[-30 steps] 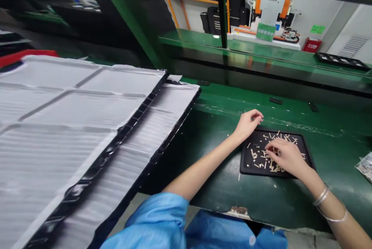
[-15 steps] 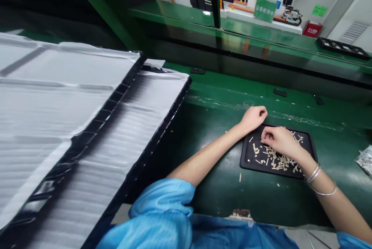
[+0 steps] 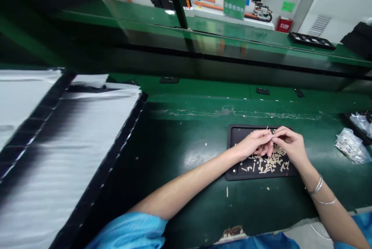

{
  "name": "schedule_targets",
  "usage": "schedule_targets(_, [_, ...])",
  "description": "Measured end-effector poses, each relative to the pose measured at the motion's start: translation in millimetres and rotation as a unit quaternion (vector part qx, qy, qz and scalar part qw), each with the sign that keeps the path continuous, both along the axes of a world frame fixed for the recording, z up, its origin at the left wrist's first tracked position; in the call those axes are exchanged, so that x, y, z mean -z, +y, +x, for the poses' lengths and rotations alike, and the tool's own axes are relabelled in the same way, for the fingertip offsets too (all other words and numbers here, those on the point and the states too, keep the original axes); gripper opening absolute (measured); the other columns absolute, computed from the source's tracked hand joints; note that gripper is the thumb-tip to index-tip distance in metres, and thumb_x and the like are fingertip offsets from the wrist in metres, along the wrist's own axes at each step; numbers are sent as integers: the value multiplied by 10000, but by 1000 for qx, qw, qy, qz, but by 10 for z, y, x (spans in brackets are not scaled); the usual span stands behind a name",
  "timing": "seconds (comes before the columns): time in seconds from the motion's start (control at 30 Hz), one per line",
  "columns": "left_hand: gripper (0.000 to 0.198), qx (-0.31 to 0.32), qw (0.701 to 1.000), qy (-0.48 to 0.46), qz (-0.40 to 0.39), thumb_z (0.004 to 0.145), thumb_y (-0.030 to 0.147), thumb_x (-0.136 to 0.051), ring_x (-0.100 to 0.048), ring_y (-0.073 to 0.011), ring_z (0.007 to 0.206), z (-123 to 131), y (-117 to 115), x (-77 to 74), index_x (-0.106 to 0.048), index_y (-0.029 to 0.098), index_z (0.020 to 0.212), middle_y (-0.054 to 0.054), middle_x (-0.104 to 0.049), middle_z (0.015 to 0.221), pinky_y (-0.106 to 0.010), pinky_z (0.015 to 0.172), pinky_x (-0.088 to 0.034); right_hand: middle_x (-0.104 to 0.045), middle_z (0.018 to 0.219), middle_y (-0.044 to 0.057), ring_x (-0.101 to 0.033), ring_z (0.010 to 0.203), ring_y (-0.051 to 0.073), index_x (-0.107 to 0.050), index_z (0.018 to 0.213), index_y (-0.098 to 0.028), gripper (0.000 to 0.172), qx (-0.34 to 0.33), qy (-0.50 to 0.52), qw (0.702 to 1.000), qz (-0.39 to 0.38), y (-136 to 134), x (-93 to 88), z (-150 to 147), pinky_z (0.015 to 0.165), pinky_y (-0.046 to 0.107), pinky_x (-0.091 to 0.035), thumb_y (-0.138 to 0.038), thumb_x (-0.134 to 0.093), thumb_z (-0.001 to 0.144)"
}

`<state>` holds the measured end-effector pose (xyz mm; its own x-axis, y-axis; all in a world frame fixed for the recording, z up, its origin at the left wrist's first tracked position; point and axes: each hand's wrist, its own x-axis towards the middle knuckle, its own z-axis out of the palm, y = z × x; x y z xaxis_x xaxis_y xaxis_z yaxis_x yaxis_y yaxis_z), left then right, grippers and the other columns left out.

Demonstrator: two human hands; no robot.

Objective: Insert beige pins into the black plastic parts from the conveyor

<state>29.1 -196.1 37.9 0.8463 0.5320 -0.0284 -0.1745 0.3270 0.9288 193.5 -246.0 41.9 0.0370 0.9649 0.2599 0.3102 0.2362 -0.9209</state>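
Over a black tray (image 3: 232, 175) my two hands meet fingertip to fingertip. My left hand (image 3: 257, 142) has its thumb and forefinger pinched together, its other fingers curled below. From the right, my right hand (image 3: 290, 144) pinches at the same spot. Whatever lies between the fingertips is too small to make out. Many small beige strips (image 3: 273, 163) are scattered in the tray beneath the hands, which partly cover them.
Stacks lined with white sheets (image 3: 87, 132) and edged in black stand at the left. Clear plastic bags (image 3: 351, 144) lie at the right. Small black pieces (image 3: 263, 91) sit along the back of the green bench (image 3: 186, 194). A stray strip (image 3: 227, 191) lies before the tray.
My left hand has come from the tray's back edge to over the tray and now meets my right hand, fingertips touching. The camera view has turned to the right.
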Motion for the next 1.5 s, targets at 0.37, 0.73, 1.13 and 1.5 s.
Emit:
schedule_targets(0.37, [274,-117,991,21,67,838,408,-570,-434,-66,516,-71,-48,-19,-531,146,770,33,-523,584,-197,521,-344,-660,763,32,-601,675,143,-698,807,-207,122,70,6,997,-32,-106,-30,-118,555,236,-475,-325,-701,775])
schedule_targets(0.73, [209,-163,977,79,117,843,314,-556,-435,-67,539,-101,-56,-39,-555,139,729,27,-534,598,-200,540,-341,-641,684,28,-588,617,138,-667,719,-179,223,66,32,994,-75,-120,-40,-218,536,244,-473,-396,-705,749])
schedule_targets(1.13, [204,-149,981,60,104,826,333,-591,-442,-58,511,-100,-51,-5,-584,140,762,27,-545,594,-188,509,-352,-623,584,6,-471,487,79,-636,661,-171,282,55,195,963,-177,-84,-63,-213,450,199,-358,-413,-779,639])
schedule_targets(1.5, [219,-110,980,129,101,771,335,-635,-428,-53,480,-182,38,-112,-590,127,719,19,-557,574,-192,485,-334,-648,628,11,-524,528,91,-642,689,-183,215,75,165,978,-100,-89,-64,-209,512,223,-428,-369,-749,696])
